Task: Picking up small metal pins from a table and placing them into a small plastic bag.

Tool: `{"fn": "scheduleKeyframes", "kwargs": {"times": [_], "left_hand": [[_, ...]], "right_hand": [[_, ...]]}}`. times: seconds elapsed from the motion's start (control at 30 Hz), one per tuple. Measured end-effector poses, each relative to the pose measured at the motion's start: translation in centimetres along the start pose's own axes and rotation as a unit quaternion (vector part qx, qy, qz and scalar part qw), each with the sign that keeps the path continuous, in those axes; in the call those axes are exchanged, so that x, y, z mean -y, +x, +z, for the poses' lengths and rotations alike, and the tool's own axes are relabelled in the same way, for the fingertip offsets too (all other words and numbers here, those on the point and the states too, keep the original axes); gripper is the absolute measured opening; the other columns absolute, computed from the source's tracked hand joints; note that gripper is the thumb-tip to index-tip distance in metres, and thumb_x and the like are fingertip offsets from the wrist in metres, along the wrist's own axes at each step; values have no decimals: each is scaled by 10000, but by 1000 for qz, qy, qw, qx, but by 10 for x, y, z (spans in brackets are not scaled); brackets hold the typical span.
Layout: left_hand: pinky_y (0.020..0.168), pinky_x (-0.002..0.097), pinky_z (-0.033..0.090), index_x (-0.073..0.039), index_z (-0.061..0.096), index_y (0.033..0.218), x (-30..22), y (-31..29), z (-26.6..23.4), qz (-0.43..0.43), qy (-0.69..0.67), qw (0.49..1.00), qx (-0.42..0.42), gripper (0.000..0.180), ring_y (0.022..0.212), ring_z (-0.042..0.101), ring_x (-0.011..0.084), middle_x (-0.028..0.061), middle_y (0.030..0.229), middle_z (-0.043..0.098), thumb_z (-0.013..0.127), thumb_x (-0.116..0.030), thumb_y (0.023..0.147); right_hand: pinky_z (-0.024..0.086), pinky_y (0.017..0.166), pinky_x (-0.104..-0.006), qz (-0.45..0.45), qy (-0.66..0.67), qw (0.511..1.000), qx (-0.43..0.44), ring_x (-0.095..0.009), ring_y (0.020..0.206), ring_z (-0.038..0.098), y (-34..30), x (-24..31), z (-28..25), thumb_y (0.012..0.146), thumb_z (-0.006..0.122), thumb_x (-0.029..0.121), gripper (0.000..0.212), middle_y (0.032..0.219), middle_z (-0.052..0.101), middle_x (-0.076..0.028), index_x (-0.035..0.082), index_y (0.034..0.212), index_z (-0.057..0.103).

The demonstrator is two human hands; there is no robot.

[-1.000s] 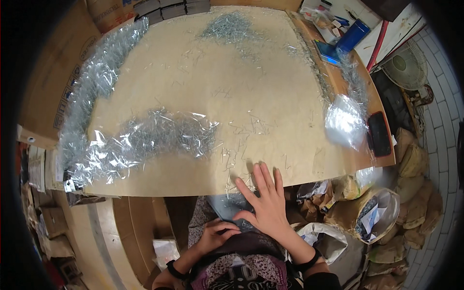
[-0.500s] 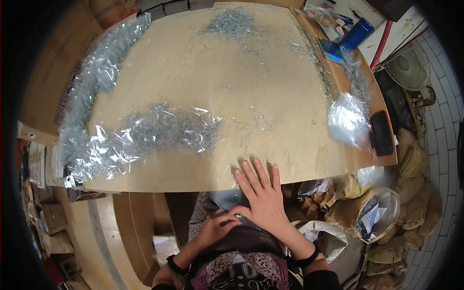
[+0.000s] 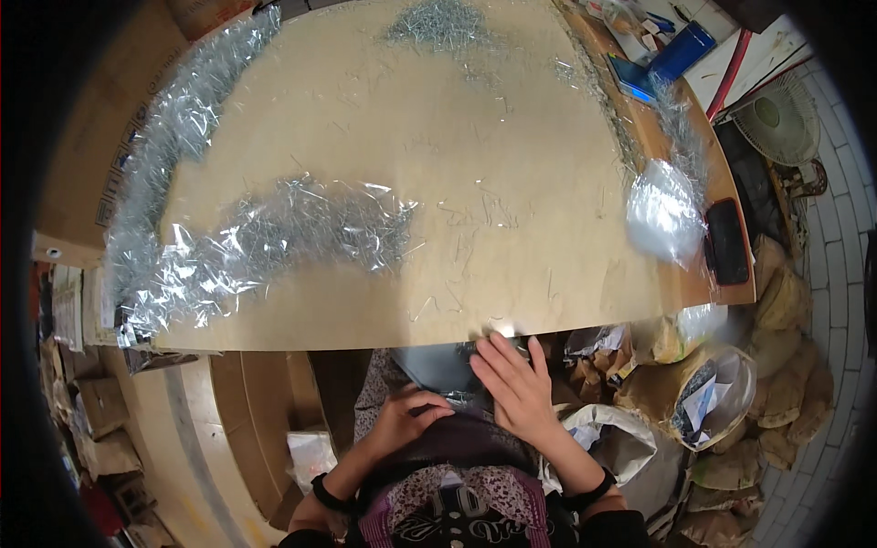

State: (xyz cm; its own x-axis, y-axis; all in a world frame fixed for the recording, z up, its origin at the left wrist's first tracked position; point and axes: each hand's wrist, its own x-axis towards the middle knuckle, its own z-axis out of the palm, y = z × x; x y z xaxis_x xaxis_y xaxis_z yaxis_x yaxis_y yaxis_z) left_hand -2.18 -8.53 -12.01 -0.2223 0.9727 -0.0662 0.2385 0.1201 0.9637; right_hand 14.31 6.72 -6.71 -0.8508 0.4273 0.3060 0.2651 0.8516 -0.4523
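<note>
On my lap, just under the table's front edge, lies a translucent greyish plastic bag (image 3: 437, 368). My left hand (image 3: 409, 426) is closed at the bag's near edge, thumb and fingers pinched on it. To its right, my right hand (image 3: 519, 388) is stretched out with fingers extended, its fingertips over the table edge and the bag's right side. A few loose thin metal pins (image 3: 427, 309) lie on the brown tabletop (image 3: 512, 274) just beyond. Part of the bag is hidden below the tabletop.
Heaps of metal pins and clear plastic packs (image 3: 292, 228) cover the table's left. Another pin pile (image 3: 438, 23) lies at the far side. On the right are a filled clear bag (image 3: 665, 215), a phone (image 3: 727, 242) and a blue cylinder (image 3: 681, 50). Sacks (image 3: 699, 397) crowd the floor.
My right hand has drawn back from the tabletop toward me and slightly right. My left hand has moved slightly left, apart from the right, and more of the bag shows. The view has shifted a little.
</note>
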Motion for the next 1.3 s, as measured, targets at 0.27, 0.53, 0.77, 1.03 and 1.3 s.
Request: {"fn": "scheduleKeyframes", "kwargs": {"times": [0.27, 0.53, 0.77, 1.03, 1.3], "left_hand": [[741, 323, 501, -98, 730, 852, -2, -1, -3, -47, -52, 996, 47, 79, 788, 621, 219, 62, 848, 699, 759, -86, 780], [765, 317, 503, -72, 723, 867, 8, -2, 6, -7, -4, 1000, 1, 104, 840, 635, 207, 62, 865, 702, 766, -81, 773], [758, 318, 495, -59, 717, 861, -7, 4, 4, 0, -24, 999, -28, 118, 819, 624, 200, 63, 860, 696, 777, -71, 760], [734, 302, 478, -67, 730, 849, 4, 0, 6, -20, -37, 999, -17, 102, 779, 595, 181, 43, 833, 701, 776, -72, 759], [806, 309, 484, -67, 724, 872, 13, -1, 5, -85, -68, 993, 52, 98, 870, 620, 191, 71, 944, 699, 755, -72, 779]], "right_hand": [[315, 987, -504, 91, 16, 980, -176, -273, 1068, 530, -39, -2, 25, 707, 634, -6, 405, 1087, 536, -89, 127, 1090, 625], [308, 1056, -487, 2, -12, 999, -41, -339, 1297, 430, 60, 21, 3, 768, 696, 308, 592, 1380, 469, -154, 111, 1303, 536], [332, 1048, -458, -75, 46, 996, -20, -318, 1271, 468, 33, 12, 14, 806, 626, 256, 470, 1315, 534, -150, 90, 1244, 587], [335, 865, -428, 175, 115, 978, -9, -312, 966, 464, -49, 4, 27, 797, 680, 164, 224, 990, 529, -104, 131, 1018, 679], [417, 885, -395, 189, 262, 937, 132, -316, 1016, 545, -51, -1, 42, 817, 701, 137, 195, 1023, 590, -112, 98, 1006, 675]]}}
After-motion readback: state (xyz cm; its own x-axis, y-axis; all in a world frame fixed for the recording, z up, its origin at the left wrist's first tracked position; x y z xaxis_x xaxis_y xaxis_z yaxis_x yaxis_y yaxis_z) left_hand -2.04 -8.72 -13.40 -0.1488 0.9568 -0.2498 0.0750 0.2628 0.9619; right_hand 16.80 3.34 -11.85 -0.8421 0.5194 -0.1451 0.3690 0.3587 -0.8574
